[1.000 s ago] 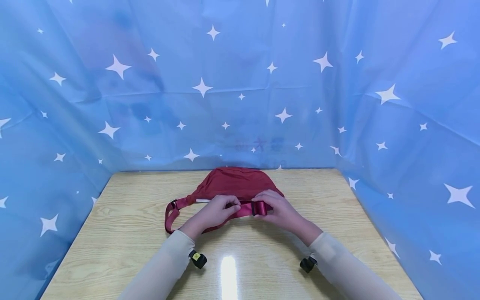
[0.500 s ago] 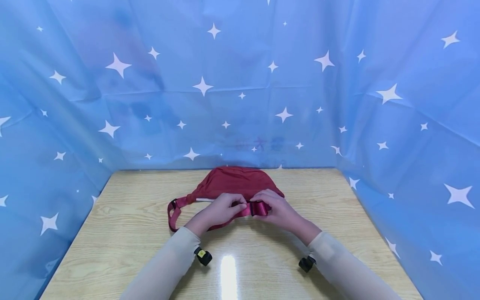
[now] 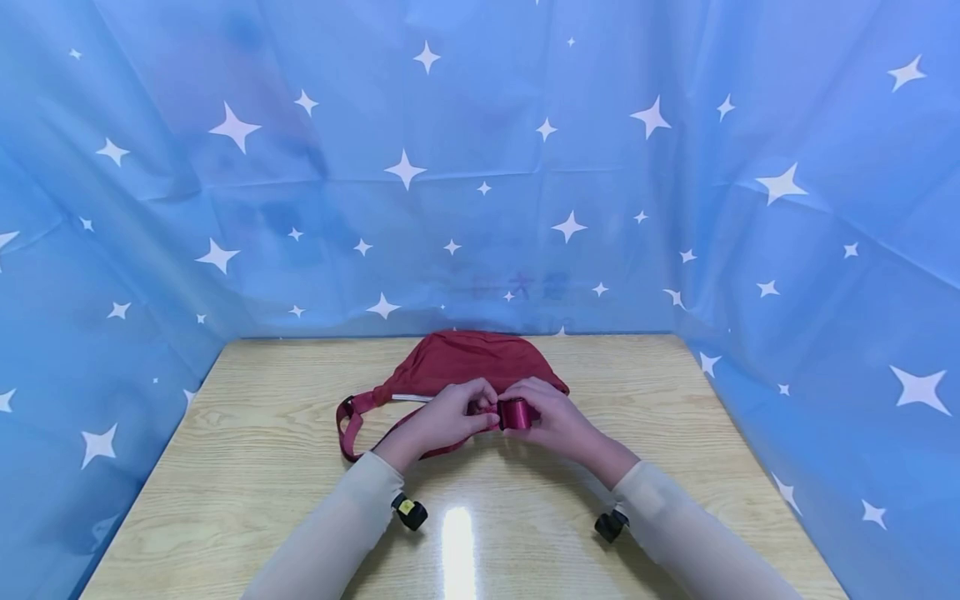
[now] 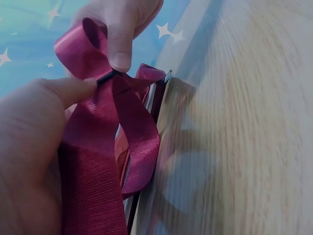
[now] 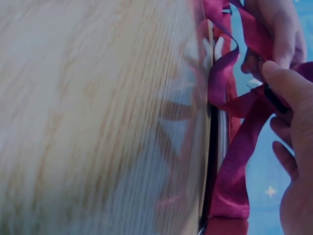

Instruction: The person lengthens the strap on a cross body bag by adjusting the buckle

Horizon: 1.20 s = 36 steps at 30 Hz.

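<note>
- Slider (image 4: 107, 77) pinched in my right hand (image 3: 553, 421), strap (image 4: 93, 171) in my left hand (image 3: 445, 418), just beside it!
- Strap runs roughly parallel to the tabletop's (image 3: 277, 375) far edge.

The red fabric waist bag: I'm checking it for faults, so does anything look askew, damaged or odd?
Nothing visible looks damaged on the red fabric waist bag. Only its glossy red webbing strap looks uneven: it bunches into a loop at the narrow black slider, where the left hand and right hand pinch it.

curtained-off booth: blue star-print sheeting (image 3: 480, 108) on three sides, wood-grain table (image 3: 247, 450).
</note>
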Each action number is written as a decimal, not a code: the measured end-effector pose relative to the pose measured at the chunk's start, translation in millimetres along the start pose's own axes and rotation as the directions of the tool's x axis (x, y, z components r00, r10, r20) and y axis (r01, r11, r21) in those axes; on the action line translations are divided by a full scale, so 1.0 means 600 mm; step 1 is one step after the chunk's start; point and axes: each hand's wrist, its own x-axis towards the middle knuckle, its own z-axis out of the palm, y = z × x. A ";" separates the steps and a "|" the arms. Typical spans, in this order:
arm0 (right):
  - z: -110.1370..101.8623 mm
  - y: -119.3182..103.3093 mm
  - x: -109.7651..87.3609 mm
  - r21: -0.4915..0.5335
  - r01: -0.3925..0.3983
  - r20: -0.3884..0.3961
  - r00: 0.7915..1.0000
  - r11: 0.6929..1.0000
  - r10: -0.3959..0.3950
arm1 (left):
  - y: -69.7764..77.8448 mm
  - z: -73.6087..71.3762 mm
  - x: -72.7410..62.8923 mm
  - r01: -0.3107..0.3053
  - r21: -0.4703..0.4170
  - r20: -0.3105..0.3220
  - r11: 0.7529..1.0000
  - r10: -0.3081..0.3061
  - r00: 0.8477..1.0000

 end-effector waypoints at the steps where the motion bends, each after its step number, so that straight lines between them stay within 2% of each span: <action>1: -0.001 -0.001 0.000 -0.003 -0.009 0.000 1.000 1.000 0.009 | 0.000 0.000 -0.001 0.005 -0.005 0.000 1.000 -0.005 1.000; 4: -0.002 -0.003 -0.001 -0.013 -0.033 -0.004 0.999 0.999 0.033 | 0.002 0.000 -0.003 0.001 0.022 -0.005 1.000 -0.001 1.000; 9: -0.005 -0.004 -0.004 -0.009 -0.082 -0.005 0.997 0.997 0.082 | 0.002 0.003 -0.003 -0.037 0.152 -0.018 0.988 0.040 0.999; 13: -0.007 -0.005 -0.005 0.010 -0.126 0.008 0.992 0.992 0.126 | 0.003 0.007 -0.003 -0.037 0.247 -0.032 0.968 0.047 0.998; 19: -0.012 -0.008 -0.002 0.053 -0.192 0.064 0.980 0.980 0.188 | 0.003 0.013 -0.002 -0.040 0.390 -0.082 0.920 0.077 0.994; 23: -0.012 -0.009 -0.003 0.082 -0.225 0.093 0.972 0.971 0.218 | 0.001 0.014 -0.003 -0.025 0.405 -0.105 0.914 0.074 0.992; 28: -0.012 -0.007 -0.006 0.099 -0.254 0.094 0.965 0.962 0.245 | 0.000 0.016 -0.001 -0.015 0.398 -0.100 0.917 0.060 0.993; 36: -0.011 -0.005 -0.008 0.076 -0.239 0.086 0.969 0.968 0.232 | -0.003 0.022 0.002 -0.019 0.405 -0.143 0.914 0.084 0.986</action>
